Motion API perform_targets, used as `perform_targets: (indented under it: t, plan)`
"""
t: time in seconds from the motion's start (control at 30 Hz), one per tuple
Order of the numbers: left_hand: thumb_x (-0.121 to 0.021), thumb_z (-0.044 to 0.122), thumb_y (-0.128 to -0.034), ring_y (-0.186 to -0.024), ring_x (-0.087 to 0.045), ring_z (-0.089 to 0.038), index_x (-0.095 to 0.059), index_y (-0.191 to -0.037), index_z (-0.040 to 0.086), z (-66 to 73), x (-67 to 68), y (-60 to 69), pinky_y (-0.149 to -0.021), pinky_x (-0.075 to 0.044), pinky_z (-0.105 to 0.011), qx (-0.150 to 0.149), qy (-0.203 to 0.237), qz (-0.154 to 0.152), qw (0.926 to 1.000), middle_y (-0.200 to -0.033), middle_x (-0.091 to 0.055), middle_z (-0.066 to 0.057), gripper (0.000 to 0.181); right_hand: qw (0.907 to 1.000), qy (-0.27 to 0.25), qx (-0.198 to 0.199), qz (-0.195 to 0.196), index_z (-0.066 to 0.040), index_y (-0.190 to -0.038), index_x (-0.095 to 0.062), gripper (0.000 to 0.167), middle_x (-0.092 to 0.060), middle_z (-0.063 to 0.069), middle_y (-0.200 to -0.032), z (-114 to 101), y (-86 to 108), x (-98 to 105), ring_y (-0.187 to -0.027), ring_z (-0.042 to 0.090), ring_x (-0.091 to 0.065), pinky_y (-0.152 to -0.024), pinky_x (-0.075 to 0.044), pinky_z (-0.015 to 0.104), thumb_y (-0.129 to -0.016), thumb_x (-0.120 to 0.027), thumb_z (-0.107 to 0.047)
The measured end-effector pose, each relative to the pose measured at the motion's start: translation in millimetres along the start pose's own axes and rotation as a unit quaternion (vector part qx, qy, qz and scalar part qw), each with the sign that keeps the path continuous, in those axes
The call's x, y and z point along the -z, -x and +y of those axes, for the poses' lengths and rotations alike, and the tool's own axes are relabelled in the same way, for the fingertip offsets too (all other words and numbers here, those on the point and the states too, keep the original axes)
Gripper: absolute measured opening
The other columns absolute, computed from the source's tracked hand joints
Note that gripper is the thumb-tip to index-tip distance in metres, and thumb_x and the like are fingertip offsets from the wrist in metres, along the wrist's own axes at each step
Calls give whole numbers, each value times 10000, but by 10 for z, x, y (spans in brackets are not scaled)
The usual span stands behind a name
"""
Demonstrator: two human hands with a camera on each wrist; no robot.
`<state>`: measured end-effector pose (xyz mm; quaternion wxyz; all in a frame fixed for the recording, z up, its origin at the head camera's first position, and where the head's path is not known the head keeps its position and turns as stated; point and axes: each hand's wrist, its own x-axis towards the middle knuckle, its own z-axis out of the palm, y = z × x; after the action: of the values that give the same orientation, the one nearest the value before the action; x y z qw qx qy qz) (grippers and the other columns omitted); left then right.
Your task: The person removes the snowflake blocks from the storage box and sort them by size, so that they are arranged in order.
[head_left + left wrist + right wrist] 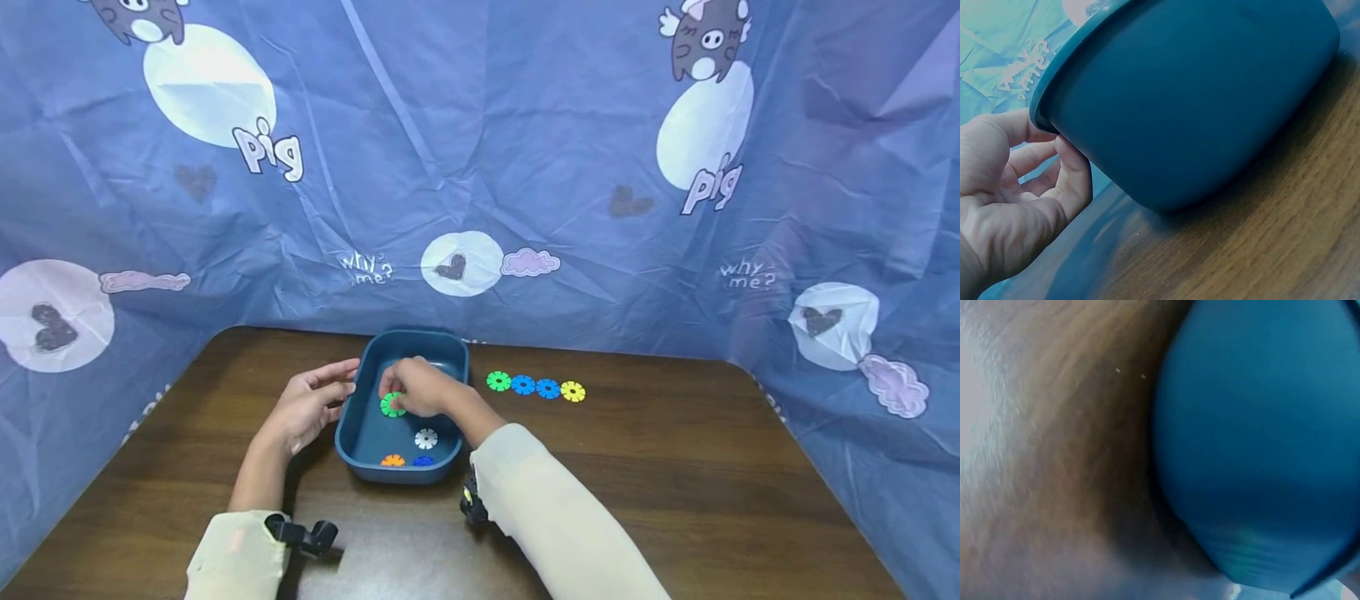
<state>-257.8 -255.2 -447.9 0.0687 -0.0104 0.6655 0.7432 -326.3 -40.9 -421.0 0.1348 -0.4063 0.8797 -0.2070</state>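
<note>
A dark blue plastic bin (pixel 464 367) stands on the table. My left hand (pixel 309 406) holds its left side; in the left wrist view the thumb and fingers (pixel 1074 165) pinch at the bin's rim (pixel 1054 81). Inside the bin, my right hand (pixel 422 387) pinches a green notched plastic disc (pixel 392 407) by its upper part. Nearer the front of the bin lie a white disc (pixel 426 439), an orange disc (pixel 392 460) and a dark blue disc (pixel 423 461). The right wrist view shows the bin's outer wall (pixel 1254 425), with the hand's fingers hidden.
Right of the bin, a row on the wooden table (pixel 675 467) holds a green disc (pixel 498 381), two blue discs (pixel 536 386) and a yellow disc (pixel 573 392). A printed blue cloth (pixel 585 192) hangs behind the table's far edge.
</note>
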Motion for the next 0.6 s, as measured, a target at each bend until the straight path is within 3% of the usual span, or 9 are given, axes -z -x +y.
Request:
perform_targets:
  t: [0.2, 0.4, 0.6]
  plan:
    - [-602, 15, -991, -1026, -644, -103, -412, -1521, -52, -11, -16, -14, -832, -572, -293, 1, -61, 9, 10000, -1340, -556, -148, 567, 9995, -257, 83, -153, -132, -1079, -748, 138, -708, -48, -970, -32, 134, 189, -909, 61, -630, -813, -520, 198, -991, -665, -64]
    - [-621, 12, -979, -1012, -643, -92, -405, -1516, -73, -28, -57, -67, -829, -571, -297, -108, 61, -110, 9999, -1261, -602, -75, 585, 9998, -99, 121, 158, -115, -1113, -755, 185, -729, -30, -1024, -8, 324, 434, -952, 71, -649, -827, -529, 202, -999, -635, -31]
    - [-619, 9, -980, -991, -644, -75, -389, -1523, -77, -25, -30, -38, -805, -573, -280, -118, 54, -80, 9999, -1205, -614, -18, 596, 9991, 20, 206, 363, -105, -1122, -761, 202, -736, -26, -1052, 55, 495, 626, -986, 85, -652, -855, -529, 210, -1000, -625, -19]
